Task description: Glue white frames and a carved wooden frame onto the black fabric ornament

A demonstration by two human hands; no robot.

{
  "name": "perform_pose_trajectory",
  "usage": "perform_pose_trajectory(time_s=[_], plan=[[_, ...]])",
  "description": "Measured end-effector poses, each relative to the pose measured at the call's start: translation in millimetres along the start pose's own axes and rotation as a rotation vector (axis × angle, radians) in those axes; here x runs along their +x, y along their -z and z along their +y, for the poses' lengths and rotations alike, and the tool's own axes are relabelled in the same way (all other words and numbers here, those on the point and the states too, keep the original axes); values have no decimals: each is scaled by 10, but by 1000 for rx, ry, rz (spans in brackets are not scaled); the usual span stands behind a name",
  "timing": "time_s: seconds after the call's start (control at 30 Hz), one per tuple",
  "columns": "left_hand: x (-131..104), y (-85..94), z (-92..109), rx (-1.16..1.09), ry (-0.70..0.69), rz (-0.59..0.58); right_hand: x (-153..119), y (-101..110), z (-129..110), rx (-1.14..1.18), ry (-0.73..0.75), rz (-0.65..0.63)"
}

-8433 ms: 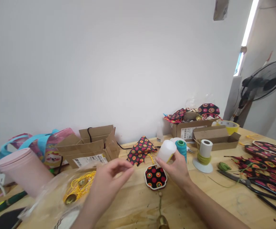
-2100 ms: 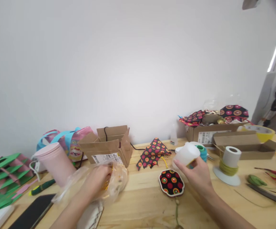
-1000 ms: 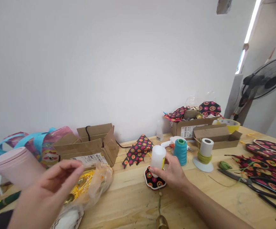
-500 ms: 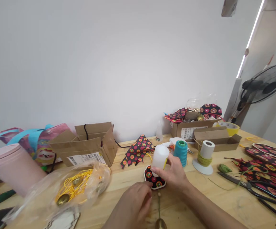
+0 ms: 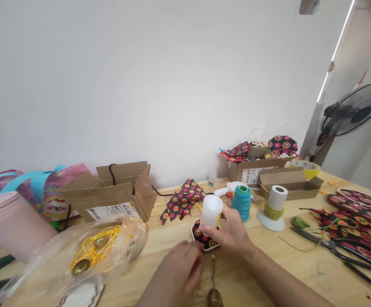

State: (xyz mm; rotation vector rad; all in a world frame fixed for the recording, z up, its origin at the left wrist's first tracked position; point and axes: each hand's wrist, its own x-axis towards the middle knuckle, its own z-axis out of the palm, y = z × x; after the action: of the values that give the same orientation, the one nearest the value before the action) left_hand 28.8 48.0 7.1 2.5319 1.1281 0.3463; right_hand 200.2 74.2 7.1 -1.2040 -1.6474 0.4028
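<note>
My right hand (image 5: 232, 230) is wrapped round a white bottle (image 5: 211, 212), tipped bottom up over a dark patterned fabric piece (image 5: 206, 242) with a pale rim. My left hand (image 5: 183, 260) has its fingers together at the near left edge of that piece, touching it; whether it pinches the edge is hidden. From the piece's near side a green cord with a bead (image 5: 213, 257) runs to a brass bell (image 5: 215, 297). Behind lies a loose patterned cloth (image 5: 185, 200). A teal thread cone (image 5: 241, 204) stands just right of the bottle.
Left are an open carton (image 5: 115, 198), a plastic bag with yellow cord (image 5: 130, 238) and a pink tumbler (image 5: 15, 226). Right are a green cord spool (image 5: 274, 211), black scissors (image 5: 332, 246), fabric scraps (image 5: 358, 232) and a filled box (image 5: 252, 170). A glue gun (image 5: 235, 186) lies behind the cone.
The view has shifted slightly, so most things sit a little further left and higher. Both hands keep nearly the same pose, with the bottle still over the fabric piece.
</note>
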Motion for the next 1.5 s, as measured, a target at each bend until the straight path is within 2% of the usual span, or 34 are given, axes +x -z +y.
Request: perform_pose_trajectory(time_s=[0.17,0.33,0.5,0.63,0.77,1.1,1.27,1.5], plan=[[1,31,27,17,8,-11,12,-2,11,19,2,62],[-15,37,19,-5,13,-7,25,-10,1,50,-2,50],[71,78,-15,-67,36,113,25,9,12,132,-81,223],[250,80,-59,70,-23,222,23,24,29,163,-100,306],[383,24,-86,179,-101,255,41,15,32,221,-104,353],[425,-33,-156,236,-188,267,49,19,41,256,-85,364],[368,-23,-192,262,-248,282,53,17,30,275,-83,367],[281,-72,-276,407,-369,320,49,12,25,291,-98,375]])
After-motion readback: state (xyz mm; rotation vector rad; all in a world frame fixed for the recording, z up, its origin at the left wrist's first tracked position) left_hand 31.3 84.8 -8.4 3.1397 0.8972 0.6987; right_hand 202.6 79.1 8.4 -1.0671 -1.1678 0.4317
